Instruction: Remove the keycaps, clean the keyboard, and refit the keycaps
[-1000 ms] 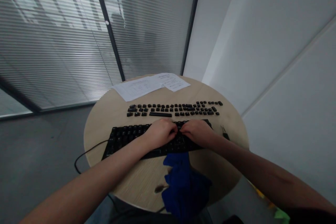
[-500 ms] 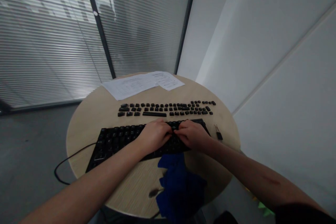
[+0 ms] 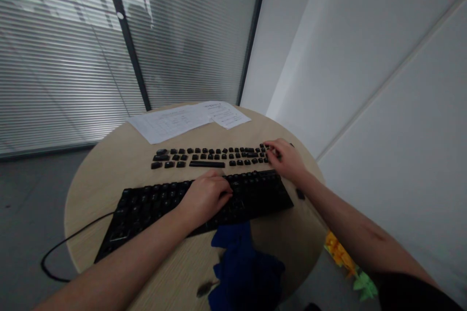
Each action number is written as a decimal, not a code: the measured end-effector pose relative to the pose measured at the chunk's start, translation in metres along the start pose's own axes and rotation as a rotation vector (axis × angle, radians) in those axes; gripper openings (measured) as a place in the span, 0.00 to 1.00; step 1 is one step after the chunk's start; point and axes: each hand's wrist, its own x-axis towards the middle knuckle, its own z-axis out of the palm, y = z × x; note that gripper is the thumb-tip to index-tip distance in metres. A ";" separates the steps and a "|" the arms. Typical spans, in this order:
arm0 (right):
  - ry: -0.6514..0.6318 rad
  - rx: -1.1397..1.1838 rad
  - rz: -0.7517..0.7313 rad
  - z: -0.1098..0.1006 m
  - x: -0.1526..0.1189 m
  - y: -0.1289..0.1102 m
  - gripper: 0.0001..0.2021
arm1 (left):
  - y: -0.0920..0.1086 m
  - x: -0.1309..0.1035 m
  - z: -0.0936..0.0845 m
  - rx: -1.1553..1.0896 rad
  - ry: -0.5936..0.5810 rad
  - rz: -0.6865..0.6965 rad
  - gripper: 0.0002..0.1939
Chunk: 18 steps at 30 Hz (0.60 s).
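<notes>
A black keyboard [image 3: 262, 192] lies across the round table, with a bare area at its right end. My left hand [image 3: 207, 197] rests on the keyboard's middle, fingers curled and pressed together; whatever is under them is hidden. Behind the keyboard, loose black keycaps [image 3: 215, 157] are laid out in rows, with a long space bar keycap [image 3: 206, 164] in the nearest row. My right hand [image 3: 287, 159] is over the right end of these rows, thumb and index finger apart, hiding some keycaps. I see nothing between them.
Printed sheets [image 3: 168, 124] lie at the table's far side. A blue cloth [image 3: 244, 269] sits at the near edge, a small dark brush-like item [image 3: 205, 289] beside it. A black clip [image 3: 300, 194] lies near my right forearm. The keyboard's cable [image 3: 54, 245] hangs off the left.
My right hand has left the keyboard and moved back and right to the loose keycaps. My left hand stays on the keyboard. The view has shifted slightly.
</notes>
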 end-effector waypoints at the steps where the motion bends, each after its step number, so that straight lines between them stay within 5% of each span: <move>1: 0.051 -0.011 0.076 -0.002 0.008 0.018 0.15 | 0.000 0.000 0.000 -0.004 -0.005 -0.002 0.03; 6: 0.133 -0.060 0.208 -0.001 0.021 0.075 0.15 | 0.001 0.001 -0.004 0.014 -0.005 -0.005 0.06; 18: 0.224 -0.019 0.122 0.009 0.018 0.059 0.22 | -0.002 0.000 -0.001 0.051 0.039 0.072 0.03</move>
